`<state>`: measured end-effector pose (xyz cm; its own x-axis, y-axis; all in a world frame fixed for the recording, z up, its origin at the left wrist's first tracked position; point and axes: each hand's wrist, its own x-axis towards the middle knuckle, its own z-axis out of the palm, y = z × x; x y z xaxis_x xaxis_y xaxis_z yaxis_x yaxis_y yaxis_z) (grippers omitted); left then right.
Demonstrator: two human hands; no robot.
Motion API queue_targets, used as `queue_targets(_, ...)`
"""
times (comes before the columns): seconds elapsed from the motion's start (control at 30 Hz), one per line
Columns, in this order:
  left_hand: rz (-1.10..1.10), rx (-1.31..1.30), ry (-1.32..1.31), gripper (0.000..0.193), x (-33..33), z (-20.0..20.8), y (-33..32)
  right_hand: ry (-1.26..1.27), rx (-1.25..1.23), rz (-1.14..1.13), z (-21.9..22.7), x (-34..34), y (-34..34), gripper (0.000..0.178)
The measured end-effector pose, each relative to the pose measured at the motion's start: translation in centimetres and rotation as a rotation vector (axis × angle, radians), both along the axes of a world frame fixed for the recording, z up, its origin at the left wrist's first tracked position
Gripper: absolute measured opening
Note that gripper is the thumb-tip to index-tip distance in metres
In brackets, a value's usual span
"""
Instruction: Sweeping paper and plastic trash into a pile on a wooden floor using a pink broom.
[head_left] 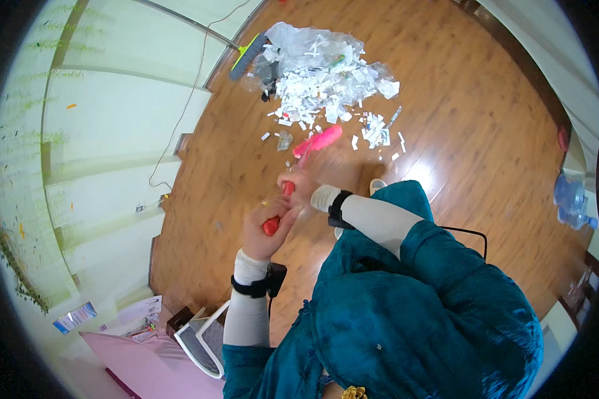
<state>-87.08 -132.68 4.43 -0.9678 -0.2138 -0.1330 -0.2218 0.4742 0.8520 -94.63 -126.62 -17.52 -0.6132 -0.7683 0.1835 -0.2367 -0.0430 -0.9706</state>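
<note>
Both my hands are wrapped round the red handle of a broom (pixel 318 141) with a bright pink brush head. My left hand (pixel 262 233) is closed near the handle's top end. Farther along, my right hand (pixel 301 186) grips the handle closer to the brush, slightly blurred. The pink brush head rests at or just above the floor, close to the near edge of a heap of paper scraps (pixel 319 86) mixed with clear plastic. To its right lies a smaller patch of scraps (pixel 377 132), and a crumpled plastic piece (pixel 285 140) is to its left.
A long-handled floor brush (pixel 249 56) with grey bristles leans by the left wall at the heap. Cable runs along the white panels (pixel 106 126). A white-framed chair (pixel 206 339) and pink-covered table (pixel 156 366) stand lower left; a large water bottle (pixel 571 199) sits far right.
</note>
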Motion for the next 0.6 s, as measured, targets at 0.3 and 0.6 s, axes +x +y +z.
queue_targets(0.3,-0.137,0.011,0.077,0.021,1.2,5.2,2.1,0.073,-0.066,-0.073,4.2,0.9,2.4,0.014)
queue_targets(0.6,-0.036,0.113,-0.138,0.023,-1.0,3.3,4.7,-0.179,0.157,0.032,2.3,1.8,8.0,0.02)
